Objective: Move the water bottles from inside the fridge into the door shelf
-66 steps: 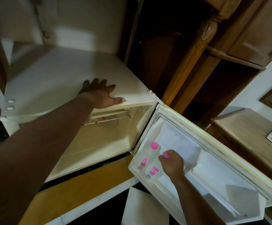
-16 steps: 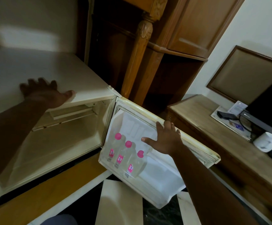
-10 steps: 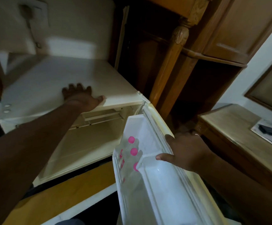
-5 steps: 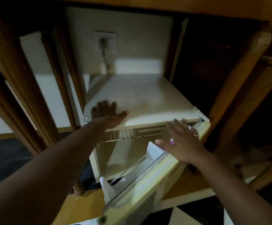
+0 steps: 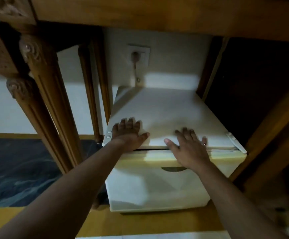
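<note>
Basically at the tail end, by my read: small cream-white box-shaped mini fridge [image 5: 166,121] sits under a carved brown wooden cabinet frame [image 5: 42,80], and its cream door [image 5: 157,183] looks shut, only a thin dark seam showing along the top edge. Water bottles aren't visible anywhere; if they're on the door shelf, they're behind that closed door, so I can't confirm count or placement. Nothing obviously left except letting go.

Left hand [image 5: 129,133] lies flat on the fridge top near its 9 o'clock front corner, palm down, fingers [image 5: 128,122] side by side and slightly fanned, thumb out toward 3 o'clock. Pinching nothing.

Right hand [image 5: 189,147] straddles the seam at the front edge, fingers [image 5: 186,132] spread on the fridge top, heel of the palm over the door's upper rim, a ring on one finger. Also holding nothing.

The door's recessed handle slot [image 5: 173,169] sits just under the right wrist, at 6 o'clock from that hand. White wall socket with a plug [image 5: 137,55] at 12 o'clock, behind the fridge.
</note>
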